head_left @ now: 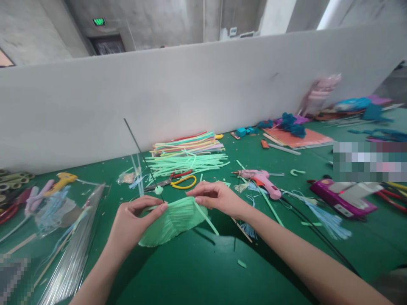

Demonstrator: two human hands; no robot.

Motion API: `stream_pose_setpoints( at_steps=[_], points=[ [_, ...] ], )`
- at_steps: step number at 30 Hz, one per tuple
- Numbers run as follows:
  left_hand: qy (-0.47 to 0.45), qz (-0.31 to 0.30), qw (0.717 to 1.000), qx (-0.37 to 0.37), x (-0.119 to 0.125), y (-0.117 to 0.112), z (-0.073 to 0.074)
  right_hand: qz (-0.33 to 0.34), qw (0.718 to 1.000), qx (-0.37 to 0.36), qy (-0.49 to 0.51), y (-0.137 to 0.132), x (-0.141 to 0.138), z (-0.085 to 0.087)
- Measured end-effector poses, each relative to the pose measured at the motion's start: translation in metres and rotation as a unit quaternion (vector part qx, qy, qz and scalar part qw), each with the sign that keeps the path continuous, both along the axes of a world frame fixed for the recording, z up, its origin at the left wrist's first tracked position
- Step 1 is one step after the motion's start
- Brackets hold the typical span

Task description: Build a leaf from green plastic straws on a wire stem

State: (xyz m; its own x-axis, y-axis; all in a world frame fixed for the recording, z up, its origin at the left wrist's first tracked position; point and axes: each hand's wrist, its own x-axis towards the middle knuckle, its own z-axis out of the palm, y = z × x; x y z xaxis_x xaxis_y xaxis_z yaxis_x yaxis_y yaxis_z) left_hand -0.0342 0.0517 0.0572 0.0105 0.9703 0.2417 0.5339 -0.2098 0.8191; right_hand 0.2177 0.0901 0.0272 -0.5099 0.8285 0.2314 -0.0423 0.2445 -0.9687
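A light green, ribbed, leaf-shaped piece (173,226) made of fuzzy pipe cleaners hangs between my two hands above the table. My left hand (135,220) pinches its upper left edge, thumb against fingers. By those fingertips a thin dark stem (136,146) leans up to the left, with a small pale green tuft (158,190) beside it. My right hand (219,198) is closed at the leaf's upper right edge. From its fingertips a loose green pipe cleaner (206,218) slants down over the leaf. Whether the stem is fixed to the leaf is hidden by my fingers.
Behind the leaf lie yellow-handled scissors (183,182), red-handled pliers (181,174) and bundled pipe cleaners (190,163). A pink glue gun (262,180) and purple device (343,199) sit right. Clear sticks (71,254) and a yellow glue gun (62,182) lie left. A white partition (190,93) borders the table.
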Motion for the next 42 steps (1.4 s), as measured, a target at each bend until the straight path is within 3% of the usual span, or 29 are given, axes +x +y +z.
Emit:
stream_pose_setpoints(
  at_steps=[7, 21, 33, 42],
  points=[
    [-0.015, -0.005, 1.0, -0.002, 0.001, 0.001, -0.001, 0.036, 0.999, 0.04, -0.008, 0.005, 0.003, -0.002],
    [-0.006, -0.008, 1.0, 0.007, 0.001, 0.0, 0.0, 0.08, 0.996, 0.042, 0.001, 0.011, 0.007, -0.008],
    [-0.009, -0.01, 1.0, 0.002, 0.001, 0.0, -0.001, -0.026, 0.998, 0.051, 0.037, 0.004, -0.009, -0.016],
    [-0.026, -0.007, 0.999, -0.028, -0.001, -0.001, 0.0, -0.094, 0.994, 0.054, 0.024, -0.005, -0.018, -0.013]
  ],
)
